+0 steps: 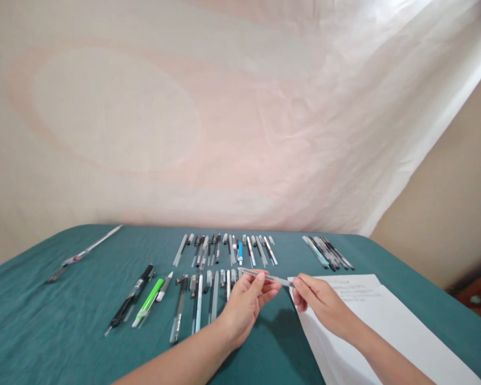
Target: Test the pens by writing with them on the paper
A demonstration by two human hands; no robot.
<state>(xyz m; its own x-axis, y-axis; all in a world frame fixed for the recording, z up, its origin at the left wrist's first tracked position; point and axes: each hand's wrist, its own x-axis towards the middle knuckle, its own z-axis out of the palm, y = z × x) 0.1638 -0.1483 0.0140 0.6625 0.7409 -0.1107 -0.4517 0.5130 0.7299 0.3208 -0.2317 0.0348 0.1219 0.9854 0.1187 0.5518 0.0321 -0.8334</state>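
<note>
Both my hands hold one clear pen (278,280) level above a table covered in teal cloth (44,331). My left hand (246,305) pinches its left part between thumb and fingers. My right hand (318,299) pinches its right end, over the edge of a white sheet of paper (388,326). Several pens (196,299) lie in a row just left of my left hand.
A second row of pens (228,248) lies further back, and a bundle of dark pens (328,252) at the back right. A green marker (149,301) and black pens (130,299) lie at the left, a long thin tool (86,251) at the far left. A pale cloth hangs behind.
</note>
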